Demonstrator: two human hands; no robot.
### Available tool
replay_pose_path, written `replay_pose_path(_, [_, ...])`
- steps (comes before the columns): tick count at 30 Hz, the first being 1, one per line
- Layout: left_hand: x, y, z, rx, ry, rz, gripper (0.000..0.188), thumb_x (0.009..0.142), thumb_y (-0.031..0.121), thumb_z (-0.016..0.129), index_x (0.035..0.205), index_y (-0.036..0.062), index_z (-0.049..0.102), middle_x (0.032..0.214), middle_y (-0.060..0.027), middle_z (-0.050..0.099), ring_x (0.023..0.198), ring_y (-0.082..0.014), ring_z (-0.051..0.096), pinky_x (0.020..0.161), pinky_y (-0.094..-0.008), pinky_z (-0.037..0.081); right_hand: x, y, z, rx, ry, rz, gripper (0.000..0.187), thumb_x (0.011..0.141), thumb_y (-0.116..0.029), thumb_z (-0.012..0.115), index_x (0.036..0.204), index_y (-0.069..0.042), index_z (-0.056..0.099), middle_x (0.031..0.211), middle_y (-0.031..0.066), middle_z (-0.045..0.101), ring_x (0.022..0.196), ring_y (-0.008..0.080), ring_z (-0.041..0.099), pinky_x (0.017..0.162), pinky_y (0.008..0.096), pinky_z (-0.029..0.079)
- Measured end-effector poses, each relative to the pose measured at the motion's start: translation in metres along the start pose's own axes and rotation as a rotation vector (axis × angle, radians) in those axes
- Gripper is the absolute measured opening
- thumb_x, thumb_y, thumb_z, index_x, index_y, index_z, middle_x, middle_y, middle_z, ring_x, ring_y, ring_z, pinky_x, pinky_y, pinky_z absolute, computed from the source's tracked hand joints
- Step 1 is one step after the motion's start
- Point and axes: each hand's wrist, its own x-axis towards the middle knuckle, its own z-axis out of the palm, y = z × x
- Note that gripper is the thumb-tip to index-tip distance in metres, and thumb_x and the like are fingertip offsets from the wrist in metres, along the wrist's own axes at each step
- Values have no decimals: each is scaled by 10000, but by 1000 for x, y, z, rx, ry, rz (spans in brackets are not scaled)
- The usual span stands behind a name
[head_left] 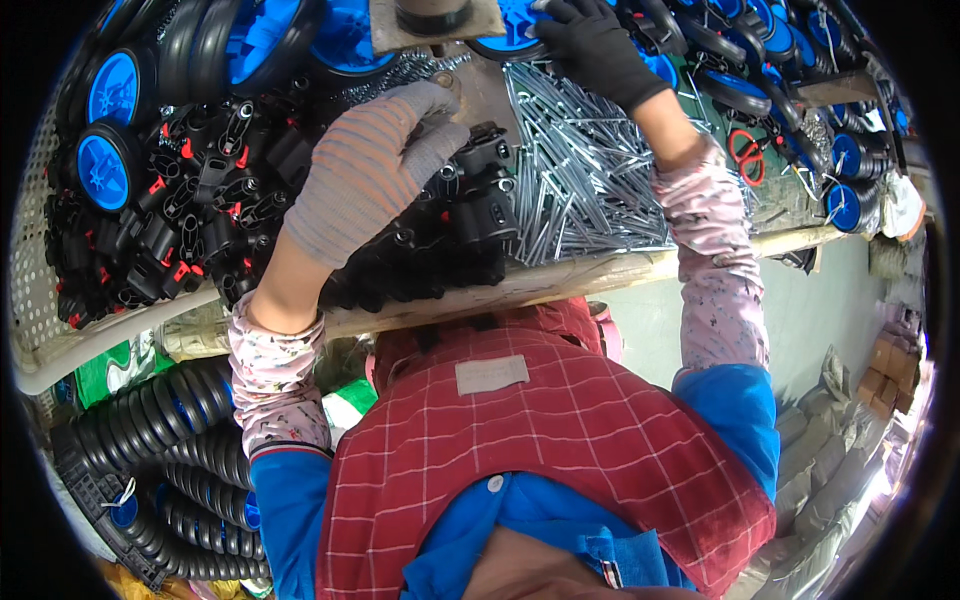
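My left hand (pixel 375 165), in a grey striped knit glove, hovers above a pile of black plastic brackets (pixel 475 205). Its fingers are loosely bent, the thumb stands apart from them, and I see nothing held between them. My right hand (pixel 597 52), in a black glove, reaches to the far edge with bent fingers closed at the side of a blue wheel with a black tyre (pixel 512 28). That wheel lies beneath a metal press head (pixel 435 18) on a square plate, which hides part of it. Long silver pins (pixel 580 165) are heaped below my right hand.
More blue wheels (pixel 105 165) and black parts with red tabs (pixel 190 215) fill the left side. Red-handled scissors (pixel 745 155) lie at the right, near further wheels (pixel 735 90). The bench's wooden front edge (pixel 600 268) runs before me; stacked wheels (pixel 150 420) stand below left.
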Motion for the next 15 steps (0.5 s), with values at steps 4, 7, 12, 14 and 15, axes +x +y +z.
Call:
replay_pose_path(4, [7,13,22,184,77,39,478,862,218,738,1288,74,578,1141,-143,665,986,-321,657,892,-372,524,-4,-16,-27,-97,-153,129,228,814,-121,654,1039,-87,657,1160,136,632,1068,382,614,918,541,486])
replay_pose_path(7, [19,20,33,288,223,235,616,802,182,778,1360,116,526,1311,-131,593,1118,-332,612,1012,-417,470,-21,-24,-69,525,-338,234,402,845,-239,766,1182,-51,651,1135,72,685,1039,230,648,935,339,490])
replay_pose_path(12, [17,25,37,245,124,145,500,794,251,781,1223,104,570,1150,-113,638,963,-334,649,888,-400,527,-52,-40,-75,1092,-102,495,336,871,-178,761,1167,-42,678,983,67,709,903,154,674,819,326,526])
replay_pose_path(14, [10,24,36,162,220,105,445,811,264,785,1160,82,577,1043,-137,649,814,-344,674,738,-380,566,-61,-39,-59,881,-101,698,267,900,-181,719,1134,-53,701,962,92,724,881,200,699,788,335,540])
replay_pose_path(15, [6,24,35,70,236,46,462,815,273,788,1164,63,573,1032,-145,650,821,-346,675,738,-378,567,-66,-40,-50,395,-256,630,185,905,-180,680,1044,-64,716,892,113,723,838,281,708,756,363,553])
